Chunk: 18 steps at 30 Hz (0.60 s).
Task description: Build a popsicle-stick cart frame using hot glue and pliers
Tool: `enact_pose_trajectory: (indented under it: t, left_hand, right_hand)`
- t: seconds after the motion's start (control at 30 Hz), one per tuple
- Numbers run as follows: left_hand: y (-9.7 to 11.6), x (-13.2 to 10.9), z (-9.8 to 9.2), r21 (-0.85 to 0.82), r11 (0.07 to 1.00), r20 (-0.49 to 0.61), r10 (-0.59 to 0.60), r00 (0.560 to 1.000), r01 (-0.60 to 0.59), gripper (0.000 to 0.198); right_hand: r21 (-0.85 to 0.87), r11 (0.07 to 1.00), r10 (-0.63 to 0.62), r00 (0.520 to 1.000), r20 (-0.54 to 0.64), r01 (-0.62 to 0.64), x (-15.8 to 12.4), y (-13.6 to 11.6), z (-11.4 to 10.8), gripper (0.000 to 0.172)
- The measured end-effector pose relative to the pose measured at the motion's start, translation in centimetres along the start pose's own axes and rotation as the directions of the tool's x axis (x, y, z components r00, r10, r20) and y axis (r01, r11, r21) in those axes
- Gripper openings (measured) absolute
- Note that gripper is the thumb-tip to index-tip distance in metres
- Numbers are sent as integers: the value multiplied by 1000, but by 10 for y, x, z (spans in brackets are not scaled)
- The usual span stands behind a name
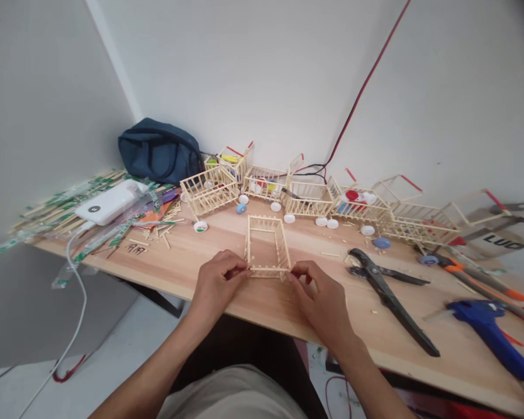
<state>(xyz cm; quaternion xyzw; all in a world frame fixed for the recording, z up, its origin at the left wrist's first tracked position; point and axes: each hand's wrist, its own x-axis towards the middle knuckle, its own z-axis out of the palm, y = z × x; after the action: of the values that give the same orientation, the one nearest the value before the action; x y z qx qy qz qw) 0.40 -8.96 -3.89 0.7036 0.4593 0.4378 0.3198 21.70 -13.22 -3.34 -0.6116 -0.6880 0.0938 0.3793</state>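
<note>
A small open basket frame made of thin wooden sticks stands on the wooden table in front of me. My left hand pinches its near left corner between thumb and fingers. At the near right corner, my right hand grips the frame in the same way. Short upright sticks line its sides, and the middle looks hollow. Black pliers lie open to the right of my right hand.
Several miniature stick carts with bottle-cap wheels line the back. A blue bag, white power bank and bundled sticks sit left. At right are a blue glue gun and orange-handled pliers. The table's front edge runs below my hands.
</note>
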Motion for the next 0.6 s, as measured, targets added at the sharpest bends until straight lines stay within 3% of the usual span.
enact_pose_trajectory:
  t: [0.6]
  left_hand:
    - [-6,4,-3,-62,998,82,-6,997,12,6]
  right_hand:
    - [-18,999,44,999,12,-44,1,-1,1,13]
